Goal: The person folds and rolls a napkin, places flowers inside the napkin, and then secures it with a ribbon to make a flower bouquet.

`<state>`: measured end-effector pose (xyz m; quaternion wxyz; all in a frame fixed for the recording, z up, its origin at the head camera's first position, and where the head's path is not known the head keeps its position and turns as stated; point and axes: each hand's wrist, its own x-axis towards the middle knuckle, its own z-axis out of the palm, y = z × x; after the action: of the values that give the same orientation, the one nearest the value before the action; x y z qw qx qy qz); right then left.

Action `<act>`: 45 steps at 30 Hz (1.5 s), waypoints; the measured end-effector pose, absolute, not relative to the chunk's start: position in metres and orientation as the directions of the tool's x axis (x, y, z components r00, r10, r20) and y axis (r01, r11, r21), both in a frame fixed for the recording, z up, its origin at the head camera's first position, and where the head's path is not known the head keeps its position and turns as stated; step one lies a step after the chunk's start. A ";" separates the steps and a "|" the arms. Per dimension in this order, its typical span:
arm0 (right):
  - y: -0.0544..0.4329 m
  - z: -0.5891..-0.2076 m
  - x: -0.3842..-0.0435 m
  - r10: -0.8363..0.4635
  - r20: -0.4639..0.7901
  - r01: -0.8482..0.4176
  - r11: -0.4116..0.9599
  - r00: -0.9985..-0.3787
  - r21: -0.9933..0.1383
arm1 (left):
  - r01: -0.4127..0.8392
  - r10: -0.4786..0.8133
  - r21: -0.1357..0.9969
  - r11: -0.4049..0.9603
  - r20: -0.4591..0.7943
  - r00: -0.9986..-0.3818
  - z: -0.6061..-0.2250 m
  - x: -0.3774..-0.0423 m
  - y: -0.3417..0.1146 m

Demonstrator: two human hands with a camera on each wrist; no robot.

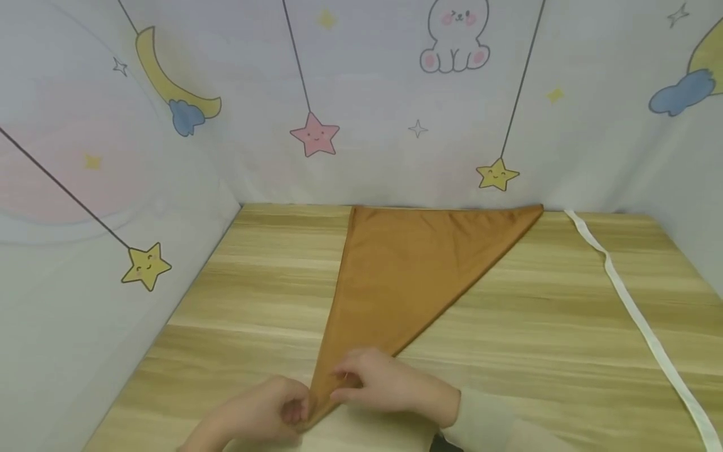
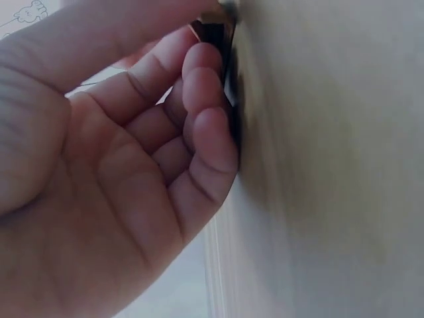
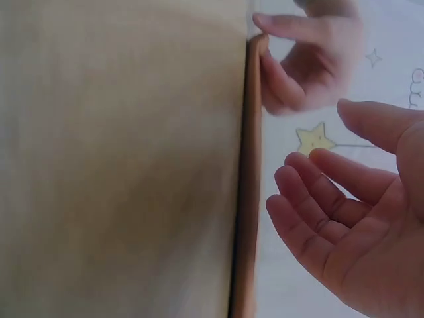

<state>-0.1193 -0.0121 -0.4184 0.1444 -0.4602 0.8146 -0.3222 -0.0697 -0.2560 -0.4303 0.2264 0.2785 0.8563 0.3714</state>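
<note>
On the counter (image 1: 248, 295), the cloth (image 1: 403, 270) stretches toward 1 o'clock from the left hand (image 1: 268, 407), whose curled fingers pinch its near corner, while the right hand (image 1: 375, 381) hovers above, loosely open, empty.

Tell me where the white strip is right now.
In the head view, the white strip runs down the right side of the table, right of the brown cloth.
</note>
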 end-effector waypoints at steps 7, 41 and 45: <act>-0.026 -0.425 -0.106 -0.882 0.019 -0.608 0.309 -0.470 -0.731 | 0.300 0.640 0.762 0.575 -0.190 -0.744 -0.431 -0.071 -0.256; -0.053 -0.435 -0.088 -0.770 0.005 -0.531 0.435 -0.638 -0.727 | 0.372 0.721 0.793 0.482 -0.117 -0.684 -0.432 -0.084 -0.254; -0.055 -0.437 -0.088 -0.769 0.005 -0.538 0.442 -0.639 -0.718 | 0.333 0.708 0.803 0.495 -0.150 -0.690 -0.432 -0.085 -0.253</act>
<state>-0.0883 -0.0548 -0.4369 0.1635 -0.3920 0.8333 -0.3537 -0.0854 -0.2532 -0.4316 0.2386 0.3131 0.8309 0.3931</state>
